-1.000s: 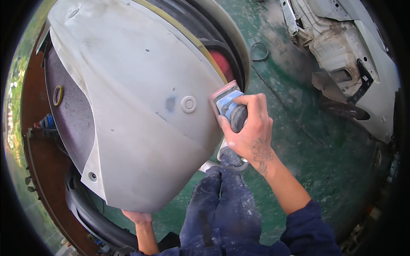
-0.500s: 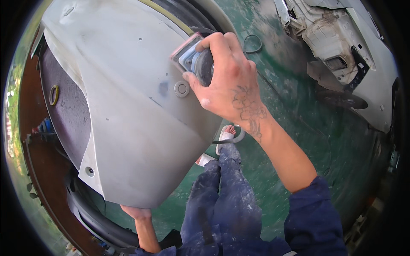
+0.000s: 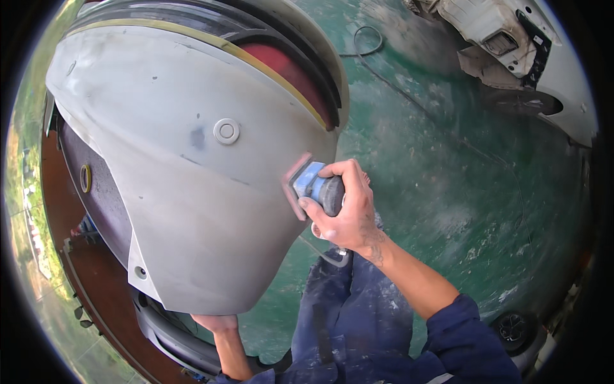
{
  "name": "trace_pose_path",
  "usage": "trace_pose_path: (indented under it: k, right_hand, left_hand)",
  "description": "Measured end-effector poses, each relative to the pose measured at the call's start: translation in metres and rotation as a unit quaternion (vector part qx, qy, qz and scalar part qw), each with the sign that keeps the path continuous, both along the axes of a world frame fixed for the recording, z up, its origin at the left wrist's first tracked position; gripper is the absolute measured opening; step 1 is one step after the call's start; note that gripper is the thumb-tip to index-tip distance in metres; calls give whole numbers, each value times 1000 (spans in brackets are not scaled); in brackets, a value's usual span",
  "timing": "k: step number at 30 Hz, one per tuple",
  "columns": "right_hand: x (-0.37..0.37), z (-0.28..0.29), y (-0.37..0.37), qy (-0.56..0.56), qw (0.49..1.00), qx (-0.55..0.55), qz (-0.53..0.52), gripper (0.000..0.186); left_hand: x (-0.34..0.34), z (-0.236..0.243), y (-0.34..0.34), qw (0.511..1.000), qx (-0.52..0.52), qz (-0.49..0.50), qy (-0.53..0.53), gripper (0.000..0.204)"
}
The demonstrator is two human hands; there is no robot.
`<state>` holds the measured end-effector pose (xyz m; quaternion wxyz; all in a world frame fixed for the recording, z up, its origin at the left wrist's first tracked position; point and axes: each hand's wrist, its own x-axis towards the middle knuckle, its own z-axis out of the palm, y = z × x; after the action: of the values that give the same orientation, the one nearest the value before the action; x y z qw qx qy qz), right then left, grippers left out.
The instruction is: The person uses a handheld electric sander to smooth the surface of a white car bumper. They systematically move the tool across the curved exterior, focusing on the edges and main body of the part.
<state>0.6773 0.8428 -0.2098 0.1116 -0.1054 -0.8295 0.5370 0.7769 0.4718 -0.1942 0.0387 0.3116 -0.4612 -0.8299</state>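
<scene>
A pale grey car bumper (image 3: 211,211) fills the left half of the head view, with dark scuffs and a round ring-shaped fitting (image 3: 226,132) on its face. My right hand (image 3: 348,205) is wrapped around a power sander (image 3: 320,187) with a blue and black body. The sander's reddish pad (image 3: 294,192) is tilted against the bumper's right side, near the edge. At the bumper's lower edge is my left hand (image 3: 214,321), touching it from below. The fingers of that hand are hidden behind the panel.
A hose (image 3: 409,96) trails over the dusty green floor (image 3: 441,185). Yellow tape (image 3: 224,45) lines the bumper's upper edge, beside black trim and a red panel (image 3: 288,70). A tape roll (image 3: 85,178) lies at left. A stripped car body (image 3: 543,57) stands at upper right.
My right hand has brought the sander down, from above the round fitting to the bumper's lower right side. The view has shifted, uncovering the red panel. My left hand stays at the lower edge.
</scene>
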Motion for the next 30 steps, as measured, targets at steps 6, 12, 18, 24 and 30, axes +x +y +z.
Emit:
trace_pose_path:
  k: [6,12,18,24,30]
  right_hand:
    - [-40,48,3,66,990,51,117,60]
    - [11,-20,11,69,993,24,97,61]
    - [38,-69,18,89,988,44,119,63]
    - [-17,-22,18,149,982,46,107,63]
    - [-36,-11,20,163,978,80,107,61]
  left_hand:
    - [-4,-2,-1,998,19,-62,19,66]
    - [-2,-4,-9,999,4,-37,8,68]
    - [-2,-9,-10,998,-43,-43,13,66]
    - [-5,-5,-9,998,-32,-54,11,64]
    - [-3,-8,-19,999,-29,-36,4,65]
